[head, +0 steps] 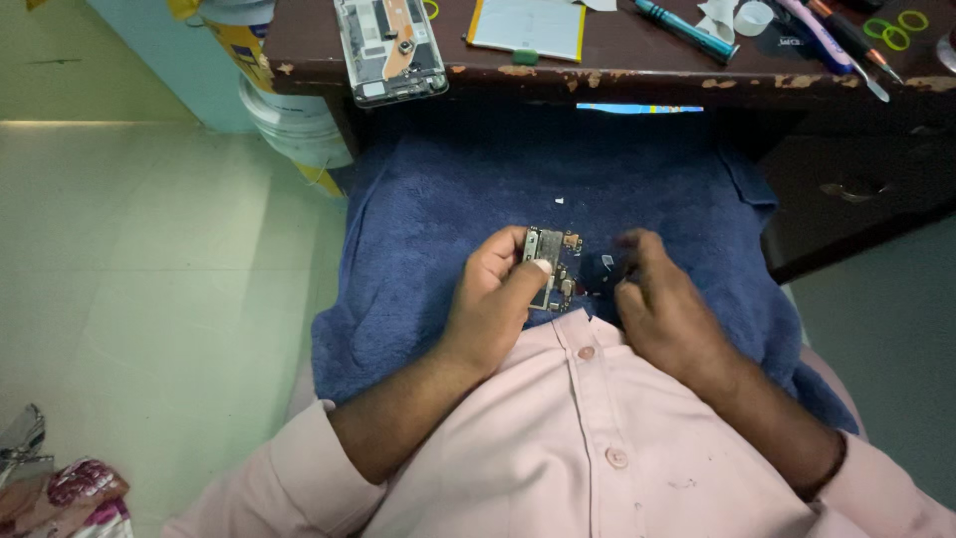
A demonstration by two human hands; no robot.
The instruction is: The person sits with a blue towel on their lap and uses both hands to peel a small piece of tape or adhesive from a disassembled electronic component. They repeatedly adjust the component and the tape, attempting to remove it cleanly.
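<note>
My left hand (493, 299) grips a small phone circuit board (556, 267) with metal shields, thumb pressed on its face, above a dark blue towel (438, 219) spread over my lap. My right hand (662, 309) hovers just right of the board with fingers curled together near a tiny pale part (607, 261) on the towel; whether it pinches anything is hidden. I wear a pink buttoned shirt (588, 438).
A worn dark wooden desk edge (617, 75) runs along the top, carrying an opened phone chassis (390, 48), a flat battery (528, 25), a teal screwdriver (687, 28), more tools and green rings (896, 30). White buckets (289, 120) stand at left on the pale floor.
</note>
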